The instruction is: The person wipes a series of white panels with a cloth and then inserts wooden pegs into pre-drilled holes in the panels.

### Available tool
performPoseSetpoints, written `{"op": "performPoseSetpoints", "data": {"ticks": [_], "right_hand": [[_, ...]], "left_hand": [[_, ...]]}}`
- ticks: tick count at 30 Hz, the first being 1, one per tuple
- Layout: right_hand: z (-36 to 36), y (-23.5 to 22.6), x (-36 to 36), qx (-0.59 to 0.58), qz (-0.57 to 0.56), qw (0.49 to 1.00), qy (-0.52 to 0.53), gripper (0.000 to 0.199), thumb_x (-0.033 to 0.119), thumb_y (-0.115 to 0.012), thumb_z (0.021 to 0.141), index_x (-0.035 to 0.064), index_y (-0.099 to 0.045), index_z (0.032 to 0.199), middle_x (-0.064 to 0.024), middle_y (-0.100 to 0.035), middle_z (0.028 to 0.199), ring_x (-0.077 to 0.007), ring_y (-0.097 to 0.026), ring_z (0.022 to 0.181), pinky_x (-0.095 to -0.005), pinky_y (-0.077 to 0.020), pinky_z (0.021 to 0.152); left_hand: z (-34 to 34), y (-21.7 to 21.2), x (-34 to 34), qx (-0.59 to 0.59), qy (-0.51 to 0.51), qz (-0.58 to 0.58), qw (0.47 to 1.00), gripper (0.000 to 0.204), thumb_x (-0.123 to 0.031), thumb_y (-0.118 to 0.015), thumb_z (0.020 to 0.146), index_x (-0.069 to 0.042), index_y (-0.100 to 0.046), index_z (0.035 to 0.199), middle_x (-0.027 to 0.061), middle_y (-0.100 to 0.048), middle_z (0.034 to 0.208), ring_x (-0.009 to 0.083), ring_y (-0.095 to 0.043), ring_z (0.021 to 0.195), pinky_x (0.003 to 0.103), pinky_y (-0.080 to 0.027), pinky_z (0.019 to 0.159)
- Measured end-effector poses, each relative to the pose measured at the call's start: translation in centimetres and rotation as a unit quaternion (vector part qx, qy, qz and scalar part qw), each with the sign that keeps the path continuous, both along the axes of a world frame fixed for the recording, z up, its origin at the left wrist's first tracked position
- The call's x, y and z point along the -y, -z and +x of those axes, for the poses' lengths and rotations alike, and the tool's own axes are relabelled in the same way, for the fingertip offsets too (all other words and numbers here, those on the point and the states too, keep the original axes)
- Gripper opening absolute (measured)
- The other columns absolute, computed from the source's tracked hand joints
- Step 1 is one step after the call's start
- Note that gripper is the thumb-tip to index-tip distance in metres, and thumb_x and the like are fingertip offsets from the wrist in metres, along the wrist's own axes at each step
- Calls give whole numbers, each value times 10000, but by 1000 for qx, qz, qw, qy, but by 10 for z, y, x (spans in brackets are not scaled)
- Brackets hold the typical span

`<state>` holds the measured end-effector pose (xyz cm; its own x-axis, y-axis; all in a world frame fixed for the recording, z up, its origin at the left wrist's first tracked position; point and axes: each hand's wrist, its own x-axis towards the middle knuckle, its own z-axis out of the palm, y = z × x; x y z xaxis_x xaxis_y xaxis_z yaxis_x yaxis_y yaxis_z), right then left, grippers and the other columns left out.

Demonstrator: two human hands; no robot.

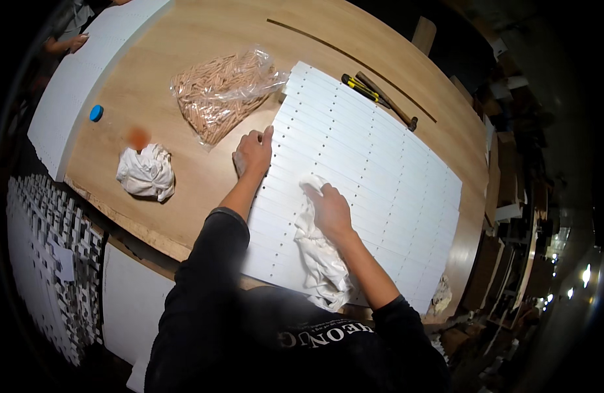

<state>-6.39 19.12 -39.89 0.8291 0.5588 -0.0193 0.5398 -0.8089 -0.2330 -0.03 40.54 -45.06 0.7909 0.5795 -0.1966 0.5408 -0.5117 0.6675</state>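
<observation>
The person's hands number two: one left hand (253, 156) and one right hand (331, 209). At least one co-worker's hand (78, 43) shows. There are two white cloths (146, 171), one clear bag (239, 90), one blue cap (96, 113), one hammer (398, 110) and one tabletop (200, 187). The dowels (207, 118) are too many to count; the white strips (347, 154) are many, their exact number unclear.

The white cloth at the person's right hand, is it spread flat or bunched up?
Bunched up: the white cloth shows many creases and folds, trailing from the right hand over the white strips.
</observation>
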Motion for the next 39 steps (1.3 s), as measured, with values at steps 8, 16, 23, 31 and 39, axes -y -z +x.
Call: {"op": "performPoseSetpoints", "data": {"ticks": [8, 16, 23, 31, 39], "right_hand": [[-52, -3, -4, -65, 14, 998, 9, 521, -13, -537, 719, 195, -586, 1194, -144, -478, 814, -327, -498, 738, -414, -405, 621], [-86, -6, -5, -57, -5, 998, -7, 413, 72, -541, 776, 175, -598, 1172, -82, -478, 820, -254, -499, 762, -375, -389, 626], [-114, -7, -8, -90, 7, 996, -16, 423, 59, -548, 766, 186, -601, 1166, -83, -483, 846, -252, -498, 773, -373, -391, 619], [-153, -2, -9, -116, 61, 990, -54, 443, 35, -557, 741, 207, -613, 1145, -72, -456, 817, -248, -474, 744, -366, -375, 606], [-171, 0, 9, -159, 122, 972, -127, 397, 3, -567, 662, 180, -680, 998, -117, -547, 854, -308, -525, 813, -382, -414, 676]], "left_hand": [[-1, 5, -3, 1, 4, -16, 1000, 557, -587, -393, 887, -90, -634, 961, 138, -616, 989, 308, -581, 967, 471, -389, 855], [-2, -2, -4, -7, 19, -6, 1000, 665, -633, -323, 878, -66, -629, 1042, 169, -626, 1040, 319, -577, 1024, 463, -416, 877], [-1, 1, -4, -7, 22, 2, 1000, 689, -652, -317, 870, -65, -632, 1044, 172, -626, 1043, 321, -577, 1031, 458, -415, 883], [0, 5, -3, 9, 22, 15, 1000, 700, -659, -316, 867, -61, -642, 1026, 170, -641, 1009, 321, -587, 1018, 444, -430, 876], [2, 12, -4, 11, 25, -11, 1000, 681, -664, -351, 859, -77, -614, 1082, 166, -595, 1093, 322, -555, 1055, 482, -337, 933]]}}
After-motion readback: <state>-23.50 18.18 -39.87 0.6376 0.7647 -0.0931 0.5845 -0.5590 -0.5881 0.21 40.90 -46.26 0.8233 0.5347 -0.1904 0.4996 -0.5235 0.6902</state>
